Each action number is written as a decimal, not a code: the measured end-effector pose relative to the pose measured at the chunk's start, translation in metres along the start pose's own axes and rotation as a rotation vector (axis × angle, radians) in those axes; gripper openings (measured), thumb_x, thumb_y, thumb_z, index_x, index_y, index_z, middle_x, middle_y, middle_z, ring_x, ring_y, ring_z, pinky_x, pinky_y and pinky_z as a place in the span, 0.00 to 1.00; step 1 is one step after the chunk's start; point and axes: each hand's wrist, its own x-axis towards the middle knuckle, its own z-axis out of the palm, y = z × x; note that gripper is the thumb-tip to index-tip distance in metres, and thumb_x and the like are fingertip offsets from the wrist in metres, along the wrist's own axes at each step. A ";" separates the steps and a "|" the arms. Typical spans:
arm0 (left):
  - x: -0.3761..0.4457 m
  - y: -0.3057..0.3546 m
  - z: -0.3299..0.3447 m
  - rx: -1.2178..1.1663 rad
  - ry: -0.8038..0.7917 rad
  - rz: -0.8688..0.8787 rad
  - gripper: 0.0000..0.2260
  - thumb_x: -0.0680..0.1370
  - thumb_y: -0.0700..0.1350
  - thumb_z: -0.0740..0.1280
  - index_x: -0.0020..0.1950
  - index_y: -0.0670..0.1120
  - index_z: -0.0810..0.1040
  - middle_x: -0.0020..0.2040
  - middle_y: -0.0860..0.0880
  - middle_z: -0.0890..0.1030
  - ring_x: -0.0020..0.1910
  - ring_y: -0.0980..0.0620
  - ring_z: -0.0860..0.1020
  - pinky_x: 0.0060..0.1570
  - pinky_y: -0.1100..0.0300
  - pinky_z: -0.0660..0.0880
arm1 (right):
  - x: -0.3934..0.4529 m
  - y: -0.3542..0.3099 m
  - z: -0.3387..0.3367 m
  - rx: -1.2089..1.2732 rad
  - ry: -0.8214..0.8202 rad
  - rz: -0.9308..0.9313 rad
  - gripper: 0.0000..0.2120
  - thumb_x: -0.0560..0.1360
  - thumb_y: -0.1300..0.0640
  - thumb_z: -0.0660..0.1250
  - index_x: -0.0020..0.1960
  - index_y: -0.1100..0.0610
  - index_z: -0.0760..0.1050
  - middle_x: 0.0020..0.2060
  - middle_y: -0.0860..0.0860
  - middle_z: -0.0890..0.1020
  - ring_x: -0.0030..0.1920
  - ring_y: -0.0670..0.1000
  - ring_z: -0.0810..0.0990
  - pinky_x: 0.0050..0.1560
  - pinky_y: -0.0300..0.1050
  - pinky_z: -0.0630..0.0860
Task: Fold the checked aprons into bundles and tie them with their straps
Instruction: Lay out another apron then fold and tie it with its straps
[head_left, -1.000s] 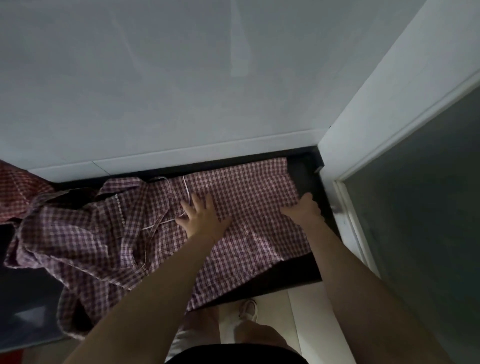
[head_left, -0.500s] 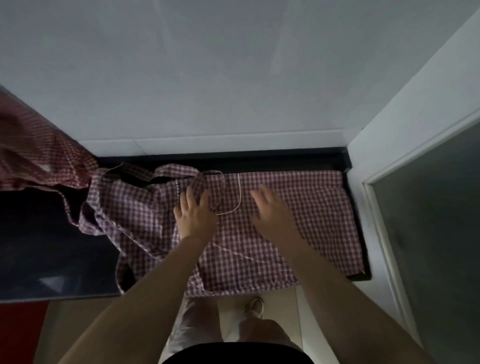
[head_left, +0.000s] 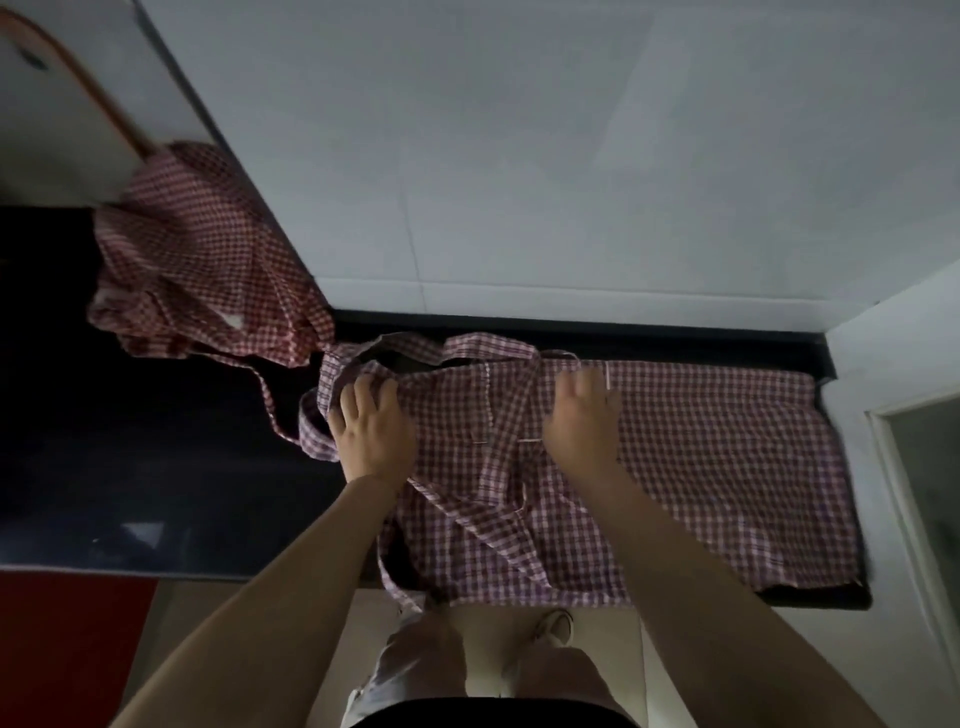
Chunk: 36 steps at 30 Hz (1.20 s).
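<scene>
The checked apron lies spread flat on the dark countertop, and both hands rest on its upper part. The left hand lies palm down with fingers relaxed and a little spread, pressing the cloth near its bunched left end, where the straps loop out just past the fingertips onto bare counter. The right hand also lies flat on the fabric with straight fingers, though it is somewhat blurred; it grips nothing that I can see. To the right of this hand the apron reaches almost to the counter's end, which meets a white door frame, so little room remains there. Beyond the fingers of both hands a narrow dark strip of counter separates the cloth from the pale tiled wall. Toward the wrists, the near hem lies at the front edge of the counter, and one strap hangs over it. Far to the left of the left hand a second checked apron sits crumpled in a heap against the wall corner, with open dark counter in front of it. Below are pale floor tiles.
</scene>
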 end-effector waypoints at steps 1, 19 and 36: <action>0.006 -0.009 -0.004 -0.004 0.005 0.026 0.21 0.75 0.46 0.67 0.68 0.46 0.73 0.71 0.42 0.68 0.70 0.38 0.64 0.69 0.36 0.60 | -0.001 -0.019 0.001 0.058 0.048 -0.163 0.20 0.75 0.59 0.65 0.66 0.61 0.72 0.68 0.60 0.71 0.71 0.62 0.67 0.67 0.62 0.67; 0.071 -0.076 -0.069 -0.572 0.047 -0.586 0.24 0.79 0.44 0.59 0.71 0.35 0.58 0.68 0.35 0.65 0.57 0.30 0.75 0.48 0.46 0.69 | 0.001 -0.117 -0.005 -0.198 -0.439 0.163 0.11 0.82 0.53 0.57 0.45 0.53 0.74 0.52 0.50 0.82 0.58 0.55 0.77 0.75 0.63 0.55; 0.033 -0.064 -0.048 -0.186 -0.171 0.075 0.23 0.74 0.46 0.66 0.69 0.48 0.69 0.69 0.44 0.66 0.67 0.43 0.65 0.67 0.46 0.65 | 0.010 -0.120 -0.012 0.305 -0.252 0.304 0.12 0.79 0.55 0.65 0.61 0.58 0.73 0.49 0.53 0.80 0.51 0.56 0.80 0.60 0.57 0.74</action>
